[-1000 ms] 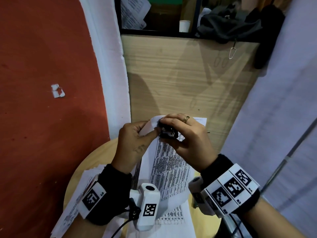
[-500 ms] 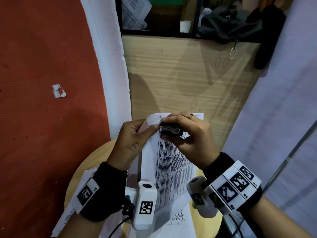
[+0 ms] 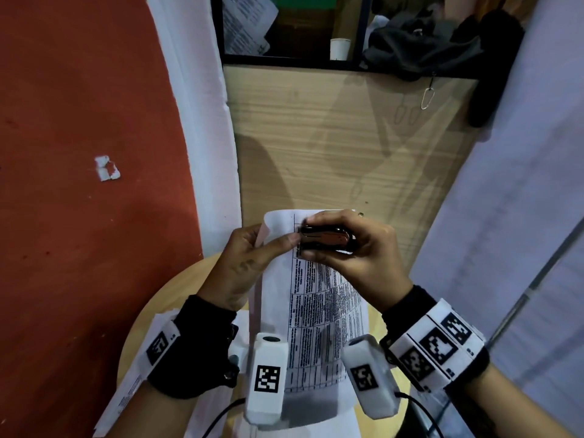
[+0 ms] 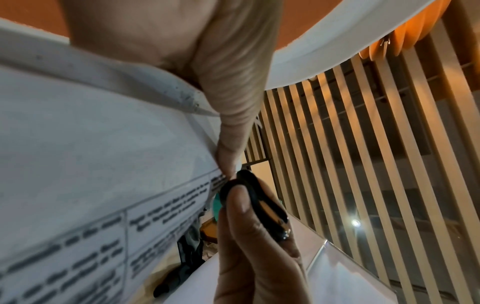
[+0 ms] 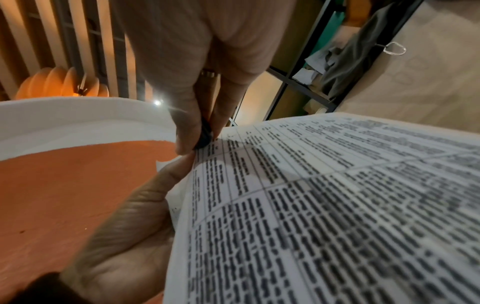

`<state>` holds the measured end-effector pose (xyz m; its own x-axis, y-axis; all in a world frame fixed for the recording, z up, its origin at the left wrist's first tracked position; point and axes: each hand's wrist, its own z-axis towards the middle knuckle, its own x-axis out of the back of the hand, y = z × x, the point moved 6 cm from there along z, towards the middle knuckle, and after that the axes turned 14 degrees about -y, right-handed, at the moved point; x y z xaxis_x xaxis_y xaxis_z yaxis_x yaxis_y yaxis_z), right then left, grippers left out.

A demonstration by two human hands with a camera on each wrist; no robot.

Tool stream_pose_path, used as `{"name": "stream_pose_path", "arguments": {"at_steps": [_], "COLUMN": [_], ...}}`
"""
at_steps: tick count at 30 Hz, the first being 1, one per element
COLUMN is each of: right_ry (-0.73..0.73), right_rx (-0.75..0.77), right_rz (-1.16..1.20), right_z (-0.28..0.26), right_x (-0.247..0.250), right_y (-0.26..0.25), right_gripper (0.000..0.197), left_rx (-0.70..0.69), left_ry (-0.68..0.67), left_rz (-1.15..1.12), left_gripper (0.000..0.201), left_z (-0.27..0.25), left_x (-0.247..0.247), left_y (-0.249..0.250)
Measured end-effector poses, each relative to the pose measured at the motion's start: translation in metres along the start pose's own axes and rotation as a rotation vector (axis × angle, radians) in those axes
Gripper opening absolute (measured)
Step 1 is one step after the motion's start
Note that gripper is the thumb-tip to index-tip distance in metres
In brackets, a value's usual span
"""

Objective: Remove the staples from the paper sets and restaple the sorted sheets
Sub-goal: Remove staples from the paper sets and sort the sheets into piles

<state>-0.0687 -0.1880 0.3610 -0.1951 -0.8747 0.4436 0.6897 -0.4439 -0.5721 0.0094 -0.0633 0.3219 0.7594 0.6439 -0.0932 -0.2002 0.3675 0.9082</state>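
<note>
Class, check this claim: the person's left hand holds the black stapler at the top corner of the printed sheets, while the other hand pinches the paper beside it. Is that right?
Not quite. The right hand holds the black stapler, not the left. The left hand pinches the printed sheets beside it. The stapler is at their top corner, as stated. The head view shows this.

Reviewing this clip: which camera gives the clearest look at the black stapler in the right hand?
The head view. The stapler shows along its whole length there, gripped by the right hand at the top left corner of the printed sheets. The left wrist view shows its side between fingertips; the right wrist view shows only a dark sliver between fingers.
</note>
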Motion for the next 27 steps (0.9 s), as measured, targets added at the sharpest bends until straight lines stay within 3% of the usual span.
{"name": "stream_pose_path", "arguments": {"at_steps": [5, 10, 13, 18, 22, 27], "right_ry": [0.021, 0.097, 0.113, 0.082, 0.012, -0.008], "right_rx": [0.002, 0.042, 0.025, -0.133, -0.283, -0.302], "right_rz": [-0.051, -0.364, -0.493, -0.596, -0.58, -0.654], "right_z": [0.0, -0.001, -0.004, -0.017, -0.027, -0.031], "right_x": [-0.002, -0.003, -0.001, 0.001, -0.001, 0.002], "right_y": [0.0, -0.009, -0.003, 0.031, 0.057, 0.071], "right_gripper": [0.035, 0.023, 0.021, 0.024, 0.039, 0.028], "left_rx": [-0.109, -0.185, -0.177, -0.159, -0.132, -0.108], "left_ry": [0.188, 0.389, 0.403, 0.416, 0.415, 0.376], "left_rz": [0.192, 0.604, 0.561, 0.494, 0.478, 0.464], "left_gripper": [0.016, 0.046, 0.047, 0.036, 0.032, 0.043], "left_z": [0.0, -0.003, -0.003, -0.003, -0.001, 0.003], "left_x": [0.003, 0.013, 0.022, 0.032, 0.038, 0.041], "left_y": [0.004, 0.004, -0.002, -0.007, -0.015, -0.025]}}
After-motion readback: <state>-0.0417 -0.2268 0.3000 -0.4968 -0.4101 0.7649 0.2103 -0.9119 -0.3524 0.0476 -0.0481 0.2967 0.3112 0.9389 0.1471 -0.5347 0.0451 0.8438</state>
